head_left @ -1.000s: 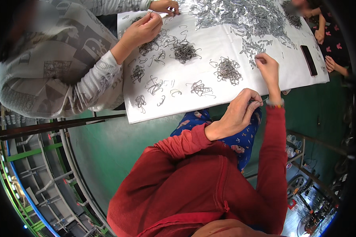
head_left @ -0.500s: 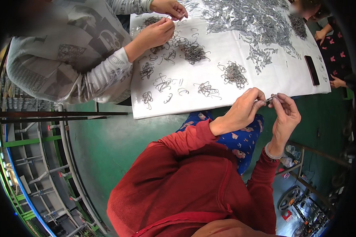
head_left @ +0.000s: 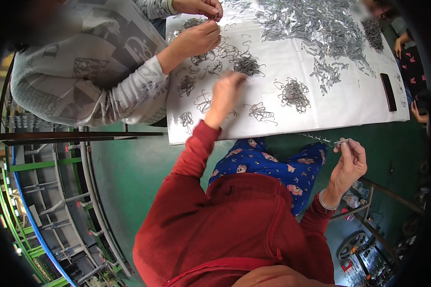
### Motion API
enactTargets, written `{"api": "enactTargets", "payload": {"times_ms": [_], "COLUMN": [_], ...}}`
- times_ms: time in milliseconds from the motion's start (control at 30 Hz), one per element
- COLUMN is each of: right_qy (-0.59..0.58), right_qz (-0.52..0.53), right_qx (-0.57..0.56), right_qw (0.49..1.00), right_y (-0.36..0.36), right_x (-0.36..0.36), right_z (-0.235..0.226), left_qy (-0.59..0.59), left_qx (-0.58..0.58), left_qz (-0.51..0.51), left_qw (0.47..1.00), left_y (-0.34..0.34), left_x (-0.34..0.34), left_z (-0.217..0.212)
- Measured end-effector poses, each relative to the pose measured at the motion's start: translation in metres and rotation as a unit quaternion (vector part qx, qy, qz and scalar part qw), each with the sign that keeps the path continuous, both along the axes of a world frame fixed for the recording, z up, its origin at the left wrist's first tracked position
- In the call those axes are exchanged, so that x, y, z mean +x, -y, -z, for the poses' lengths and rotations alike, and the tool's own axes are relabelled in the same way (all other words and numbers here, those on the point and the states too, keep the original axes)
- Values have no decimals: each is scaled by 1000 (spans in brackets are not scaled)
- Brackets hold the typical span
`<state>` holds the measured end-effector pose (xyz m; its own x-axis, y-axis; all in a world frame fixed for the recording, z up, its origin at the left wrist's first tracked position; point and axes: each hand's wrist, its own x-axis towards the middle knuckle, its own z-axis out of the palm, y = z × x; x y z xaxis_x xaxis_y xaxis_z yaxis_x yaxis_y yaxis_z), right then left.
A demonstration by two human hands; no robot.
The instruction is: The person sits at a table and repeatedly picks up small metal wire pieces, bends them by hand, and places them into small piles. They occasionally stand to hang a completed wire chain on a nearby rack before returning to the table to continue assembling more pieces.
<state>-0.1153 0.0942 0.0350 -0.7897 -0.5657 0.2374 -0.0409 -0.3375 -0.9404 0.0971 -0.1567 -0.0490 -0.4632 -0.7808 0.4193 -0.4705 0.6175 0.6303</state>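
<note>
My left hand [head_left: 226, 93] is over the table [head_left: 316, 112], smeared by motion, beside a pile of dark wire hooks [head_left: 246, 64]. Whether its fingers hold anything cannot be made out. Off the table's near edge, my right hand [head_left: 348, 165] pinches a small silver metal piece [head_left: 340, 142] between thumb and fingertips. From there a thin row of small metal bits [head_left: 316, 137] stretches left, over the floor and along the table edge. Nearest my left hand on the table lie more hooks in a small pile [head_left: 261, 113] and a larger one [head_left: 294, 94].
A big heap of flat silver metal pieces [head_left: 316, 28] covers the far table. A black phone [head_left: 388, 92] lies at the right. To the left, a co-worker in a grey patterned top [head_left: 96, 71] handles a small piece with both hands. Another person stands at the far right.
My left hand has left the right hand and swung left over the table to the hooks. My right hand keeps its pinch slightly lower, and the row of metal bits now shows.
</note>
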Motion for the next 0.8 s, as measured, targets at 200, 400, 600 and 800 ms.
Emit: {"api": "enactTargets", "payload": {"times_ms": [200, 400, 600, 800], "right_qy": [-14, -34, -25, -35], "right_qz": [-13, 7, -5, -9], "right_qx": [9, 5, -8, 7], "right_qw": [1000, 999, 1000, 999], "right_y": [-9, -20, -19, -23], "right_x": [1, -1, 2, 11], "right_z": [0, -3, -6, -11], "left_qy": [166, 132, -41, -99], "left_qx": [-71, -15, 229, 343], "left_qz": [11, 5, 27, 113], "left_qw": [984, 991, 972, 927], "left_y": [70, 68, 45, 0], "left_x": [21, 26, 11, -21], "left_z": [31, 24, -5, -32]}}
